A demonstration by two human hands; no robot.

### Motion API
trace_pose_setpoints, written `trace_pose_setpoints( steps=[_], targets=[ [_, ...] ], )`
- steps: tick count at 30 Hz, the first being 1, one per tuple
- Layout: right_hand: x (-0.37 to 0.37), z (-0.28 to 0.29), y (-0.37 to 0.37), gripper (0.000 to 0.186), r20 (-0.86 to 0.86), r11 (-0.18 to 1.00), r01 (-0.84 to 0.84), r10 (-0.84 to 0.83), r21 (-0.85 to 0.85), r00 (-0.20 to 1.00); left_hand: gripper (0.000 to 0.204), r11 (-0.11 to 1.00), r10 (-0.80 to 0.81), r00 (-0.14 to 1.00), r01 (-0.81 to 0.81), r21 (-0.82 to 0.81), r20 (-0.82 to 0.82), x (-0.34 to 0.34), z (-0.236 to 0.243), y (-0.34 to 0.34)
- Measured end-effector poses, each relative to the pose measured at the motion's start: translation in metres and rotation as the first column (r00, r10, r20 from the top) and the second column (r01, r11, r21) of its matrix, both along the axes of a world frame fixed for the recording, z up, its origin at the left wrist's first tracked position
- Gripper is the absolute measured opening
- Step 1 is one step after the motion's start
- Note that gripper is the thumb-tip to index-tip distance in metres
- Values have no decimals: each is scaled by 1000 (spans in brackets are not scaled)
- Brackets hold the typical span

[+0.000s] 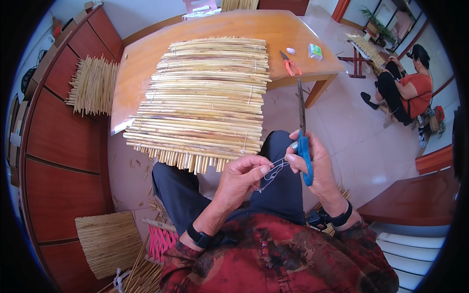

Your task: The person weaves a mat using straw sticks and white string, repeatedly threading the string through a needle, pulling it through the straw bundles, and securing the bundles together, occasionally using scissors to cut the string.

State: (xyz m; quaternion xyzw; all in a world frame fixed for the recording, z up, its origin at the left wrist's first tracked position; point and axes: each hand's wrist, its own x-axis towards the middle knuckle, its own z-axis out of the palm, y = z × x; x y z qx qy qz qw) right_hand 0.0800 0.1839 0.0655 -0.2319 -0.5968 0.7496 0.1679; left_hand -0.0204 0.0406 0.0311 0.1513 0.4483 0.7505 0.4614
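1. The step in hand looks to be sorting a length of thread (pixel 276 174): it hangs in loose loops between the two hands, clear of the mat and above the person's lap.

2. The left hand (pixel 239 179) has thumb and forefinger pressed together, pinching one part of the thread.

3. The right hand (pixel 316 155) has its fingers curled around the blue handles of the scissors (pixel 305 155), blades pointing away from the body; its thumb seems to pin the thread's other side too (the exact contact is too small to be sure of).

4. The stalk mat (pixel 205 93) lies on the surface (pixel 273 29), its near end jutting past the edge over the knees. Short thread ties show along its right side.

5. The pliers (pixel 290 64) and a small clear box (pixel 315 52) sit right of the mat, apart from it.

6. The next move, I judge, calls for opening out the loops and finding a free end before any cut or tie. The scissors share a hand with the thread, so the blades want keeping clear of the strands.
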Motion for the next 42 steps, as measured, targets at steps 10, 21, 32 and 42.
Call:
trace_pose_setpoints(
  steps=[10, 21, 32, 42],
  targets=[
    [-7, -20, -1, 36, 19, 999, -32, 32, 7, 999, 7, 987, 67, 990, -47, 151, -125, 6, -7, 9],
    [1, -28, 9, 35, -13, 1000, 25, -25, 1, 1000, 9, 991, -13, 1000, 13, 131, 3, 2, -14, 15],
    [72, 2, 2, 42, 240, 832, -483, 545, -275, 803, 12, 979, 56, 998, -63, 193, 40, -3, -20, 23],
    [75, -14, 7, 49, 216, 799, -522, 589, -298, 778, 13, 984, 45, 988, -19, 176, -145, 0, -23, 23]
  ],
)
